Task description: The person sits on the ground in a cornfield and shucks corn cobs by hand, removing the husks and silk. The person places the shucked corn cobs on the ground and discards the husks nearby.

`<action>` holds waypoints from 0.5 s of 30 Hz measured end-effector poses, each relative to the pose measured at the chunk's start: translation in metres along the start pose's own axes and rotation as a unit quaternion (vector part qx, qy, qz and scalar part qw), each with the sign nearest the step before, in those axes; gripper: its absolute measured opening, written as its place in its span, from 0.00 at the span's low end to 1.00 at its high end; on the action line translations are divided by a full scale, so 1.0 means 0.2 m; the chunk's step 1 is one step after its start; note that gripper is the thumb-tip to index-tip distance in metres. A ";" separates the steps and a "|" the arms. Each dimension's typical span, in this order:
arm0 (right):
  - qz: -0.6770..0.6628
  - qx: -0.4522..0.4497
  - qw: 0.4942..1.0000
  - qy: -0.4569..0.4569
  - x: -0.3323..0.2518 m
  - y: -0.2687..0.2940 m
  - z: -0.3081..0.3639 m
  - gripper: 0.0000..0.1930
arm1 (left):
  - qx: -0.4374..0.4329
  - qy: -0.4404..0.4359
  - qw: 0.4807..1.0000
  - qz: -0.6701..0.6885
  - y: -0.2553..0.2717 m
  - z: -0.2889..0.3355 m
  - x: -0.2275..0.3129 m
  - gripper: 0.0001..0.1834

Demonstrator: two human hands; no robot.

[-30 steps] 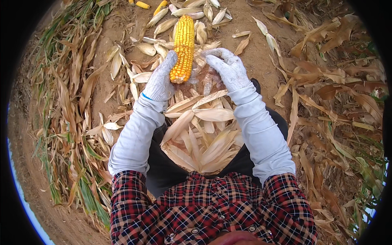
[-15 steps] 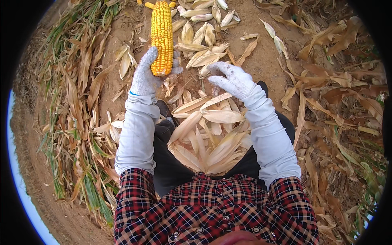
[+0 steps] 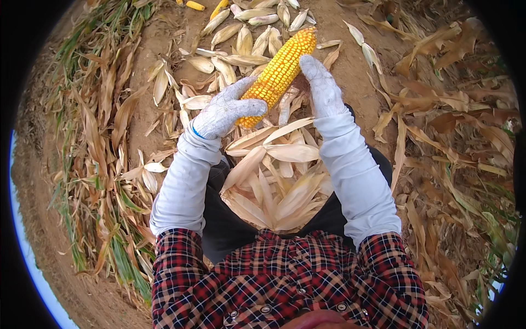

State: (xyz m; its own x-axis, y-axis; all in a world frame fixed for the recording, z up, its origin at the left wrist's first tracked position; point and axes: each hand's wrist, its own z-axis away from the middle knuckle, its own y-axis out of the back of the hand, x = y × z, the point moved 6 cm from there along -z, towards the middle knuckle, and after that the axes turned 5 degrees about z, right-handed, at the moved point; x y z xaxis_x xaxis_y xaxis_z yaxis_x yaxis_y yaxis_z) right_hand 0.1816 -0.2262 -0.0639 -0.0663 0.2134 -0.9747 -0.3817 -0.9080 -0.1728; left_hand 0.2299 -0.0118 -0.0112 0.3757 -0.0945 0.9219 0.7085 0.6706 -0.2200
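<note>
A husked yellow ear of corn (image 3: 282, 71) is held tilted in front of me, its far end pointing up and to the right. My gloved left hand (image 3: 227, 107) is closed round the near end, with the thumb across the kernels. My gloved right hand (image 3: 323, 85) grips the ear's right side farther up. Its thumb lies along the edge, and its other fingers are mostly hidden. Fine dark strands hang by the right hand, beneath the ear. Pale loose husks (image 3: 274, 189) are heaped between my legs, below the hands.
Several ears still in husk (image 3: 245, 39) lie on the soil ahead. A bare yellow cob (image 3: 195, 5) shows at the top edge, left of them. Dry stalks and leaves (image 3: 104, 126) line the left side, and more dry leaves (image 3: 438, 98) cover the right.
The ear has swung from upright at the left to tilted rightward at the centre. My left hand has moved right with it. My right hand has come up against the ear's side.
</note>
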 end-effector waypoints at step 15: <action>-0.046 -0.002 0.999 -0.016 -0.02 -0.03 0.06 0.26 | 0.247 -0.075 0.912 -0.319 0.27 -0.16 -0.03 0.25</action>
State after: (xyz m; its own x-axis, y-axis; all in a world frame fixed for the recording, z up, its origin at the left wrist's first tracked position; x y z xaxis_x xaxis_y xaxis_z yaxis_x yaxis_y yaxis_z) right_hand 0.1737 -0.2176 -0.0575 -0.0597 0.3071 -0.9498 -0.3831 -0.8857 -0.2623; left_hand 0.2857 0.0022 -0.0381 -0.1298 -0.5044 0.8537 0.3853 0.7676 0.5121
